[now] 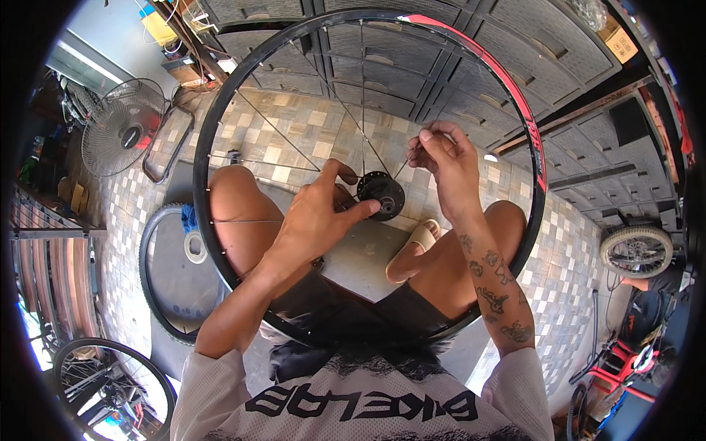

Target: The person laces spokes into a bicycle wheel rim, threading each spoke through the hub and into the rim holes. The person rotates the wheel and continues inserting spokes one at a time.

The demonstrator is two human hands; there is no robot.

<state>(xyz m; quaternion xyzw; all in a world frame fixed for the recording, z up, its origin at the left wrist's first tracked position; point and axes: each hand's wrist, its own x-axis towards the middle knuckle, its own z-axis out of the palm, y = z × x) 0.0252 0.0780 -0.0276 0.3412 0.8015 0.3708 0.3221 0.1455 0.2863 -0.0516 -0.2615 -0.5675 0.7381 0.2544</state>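
A black bicycle rim [204,136] with a red stretch at its upper right rests across my lap and bare knees. Several thin spokes [277,121] run from its left and top parts to a black hub [392,194] in the middle. My left hand [318,202] grips the hub, its thumb on the hub's face and its fingers curled behind the flange. Just up and right of the hub, my right hand [444,151] is closed in a pinch on a thin spoke, whose lower end reaches toward the hub flange. The right side of the rim carries no visible spokes.
Dark drawer cabinets [382,55] line the far side. A standing fan [126,126] is at left, with a tyre [149,268] on the floor below it. Another wheel [110,389] is at lower left. A small wheel [637,251] and a red stool [625,367] stand at right.
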